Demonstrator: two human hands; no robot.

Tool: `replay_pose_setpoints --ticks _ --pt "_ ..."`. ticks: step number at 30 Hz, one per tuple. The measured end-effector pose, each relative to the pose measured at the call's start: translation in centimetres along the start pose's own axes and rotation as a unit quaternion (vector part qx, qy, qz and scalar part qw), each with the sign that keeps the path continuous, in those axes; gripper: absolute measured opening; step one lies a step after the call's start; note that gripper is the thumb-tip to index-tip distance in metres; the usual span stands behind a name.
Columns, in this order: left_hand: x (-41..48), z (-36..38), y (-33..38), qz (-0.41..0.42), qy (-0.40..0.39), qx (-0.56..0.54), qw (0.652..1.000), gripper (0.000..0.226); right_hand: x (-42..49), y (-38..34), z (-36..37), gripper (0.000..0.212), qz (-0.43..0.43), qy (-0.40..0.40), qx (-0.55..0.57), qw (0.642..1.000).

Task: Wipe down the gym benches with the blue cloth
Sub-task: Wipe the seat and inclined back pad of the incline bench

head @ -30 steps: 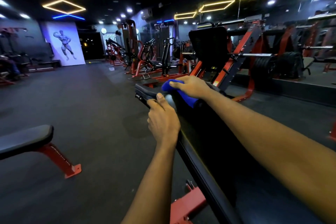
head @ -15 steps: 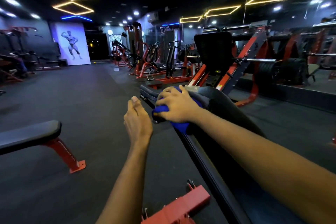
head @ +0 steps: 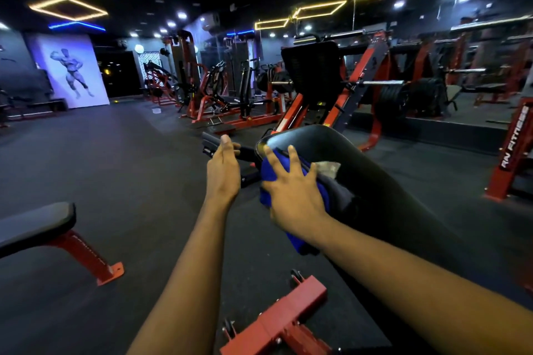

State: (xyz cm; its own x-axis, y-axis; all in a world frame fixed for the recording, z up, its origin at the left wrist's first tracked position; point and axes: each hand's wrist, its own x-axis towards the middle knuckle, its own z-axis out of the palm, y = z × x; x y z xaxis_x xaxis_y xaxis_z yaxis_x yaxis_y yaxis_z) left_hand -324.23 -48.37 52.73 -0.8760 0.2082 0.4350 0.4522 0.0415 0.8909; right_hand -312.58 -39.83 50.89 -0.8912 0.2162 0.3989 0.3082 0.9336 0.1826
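Note:
A long black padded bench [head: 383, 181] runs from the lower right toward the middle of the view. The blue cloth [head: 271, 173] lies over the left edge of its pad. My right hand [head: 291, 190] presses flat on the cloth with spread, straight fingers. My left hand [head: 223, 170] hovers just left of the bench, fingers straight and together, holding nothing. A second black bench pad [head: 34, 225] on a red leg sits at the lower left.
The bench's red base foot [head: 277, 323] lies on the dark floor below my arms. A red leg-press machine [head: 346, 86] with weight plates stands behind the bench. Red machines line the mirrored right wall. A red "RN FITNESS" upright [head: 513, 147] stands at right. Open floor spreads left.
My right hand has slid the cloth back along the pad toward me and spread its fingers. My left hand has let go of the bench's far end and now hangs beside it.

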Motion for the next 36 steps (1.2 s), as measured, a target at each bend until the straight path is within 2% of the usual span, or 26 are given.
replay_pose_setpoints --ticks 3,7,10,16,19,22,25,28,31,36 --pt "0.7 1.2 0.0 0.004 -0.074 0.004 0.997 0.054 0.1 -0.2 -0.2 0.048 0.01 0.013 0.016 1.0" --pt "1.2 3.5 -0.7 0.023 -0.139 0.025 0.99 0.045 -5.9 0.8 1.9 0.058 0.024 0.057 0.028 0.998" --pt "1.2 4.4 -1.1 0.034 -0.113 0.035 0.992 0.036 -6.7 1.8 2.4 0.066 0.042 0.055 0.043 0.997" --pt "1.5 4.4 -1.4 0.05 -0.11 0.063 0.991 0.033 -3.6 1.6 1.4 0.061 0.041 0.061 0.084 0.994" --pt "1.0 4.7 -1.3 0.05 -0.092 0.072 0.992 0.036 -6.7 2.2 1.9 0.063 0.033 0.081 0.087 0.992" --pt "-0.6 5.2 -0.9 0.037 -0.057 0.062 0.996 0.042 -11.6 3.0 2.8 0.07 0.039 0.064 0.078 0.994" --pt "-3.1 5.8 -1.0 0.049 -0.056 0.056 0.996 0.049 -14.5 4.0 3.4 0.07 0.029 0.05 0.072 0.996" --pt "-5.3 6.4 -1.6 0.083 -0.047 0.079 0.992 0.052 -13.7 4.2 2.7 0.065 0.023 0.059 0.088 0.994" --pt "-7.8 7.2 -1.9 0.083 -0.045 0.067 0.993 0.054 -13.1 3.7 2.7 0.06 0.037 0.069 0.1 0.992" --pt "-11.9 7.7 -2.5 0.095 -0.051 0.06 0.992 0.055 -19.9 4.4 4.7 0.071 0.041 0.066 0.069 0.995"
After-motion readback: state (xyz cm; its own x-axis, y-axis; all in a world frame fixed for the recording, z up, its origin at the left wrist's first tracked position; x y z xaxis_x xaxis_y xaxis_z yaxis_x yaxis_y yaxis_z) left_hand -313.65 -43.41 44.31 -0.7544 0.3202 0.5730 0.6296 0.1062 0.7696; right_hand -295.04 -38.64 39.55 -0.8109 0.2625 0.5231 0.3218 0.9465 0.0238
